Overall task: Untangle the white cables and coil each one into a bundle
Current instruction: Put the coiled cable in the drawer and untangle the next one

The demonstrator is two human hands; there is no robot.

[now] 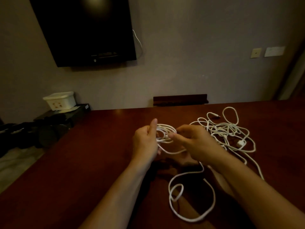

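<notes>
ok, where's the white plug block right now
In the head view the white plug block lies on the table to the right, at the near right edge of the tangled cables, just beyond the right hand.

A dark screen (pixel 85 30) hangs on the wall. A white box (pixel 60 100) sits on a black stand (pixel 66 113) beyond the table's (pixel 82 162) far-left corner.

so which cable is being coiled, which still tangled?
The coil held between left hand and right hand; the tangled pile lies untouched on the table.
</notes>
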